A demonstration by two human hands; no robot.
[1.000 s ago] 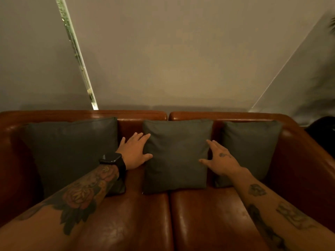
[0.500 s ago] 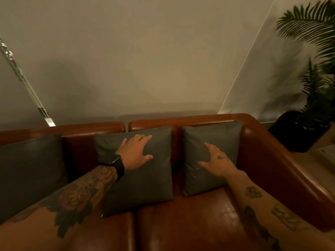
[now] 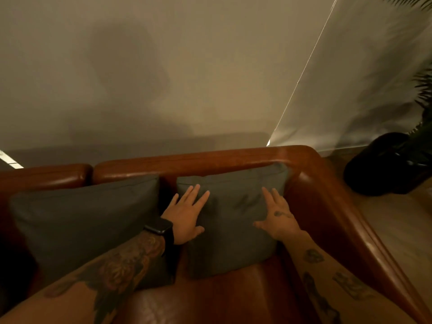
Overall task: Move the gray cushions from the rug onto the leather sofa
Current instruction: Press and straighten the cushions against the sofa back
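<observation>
Two gray cushions lean against the backrest of the brown leather sofa [image 3: 210, 298]. The right cushion [image 3: 233, 232] stands in the sofa's right corner. My left hand [image 3: 187, 216] lies flat on its left part, fingers spread, and my right hand [image 3: 278, 216] lies flat on its right part, fingers apart. Neither hand grips anything. The middle cushion [image 3: 81, 225] stands to the left, partly covered by my left forearm. The rug is out of view.
The sofa's right armrest [image 3: 339, 220] runs down the right side. A black plant pot [image 3: 383, 164] with palm fronds stands on the wooden floor beyond it. A pale wall rises behind the backrest [image 3: 187, 162].
The view has swung right. Both hands have moved from the middle cushion's sides over to the right cushion and now rest flat on it. The leftmost cushion has left the view.
</observation>
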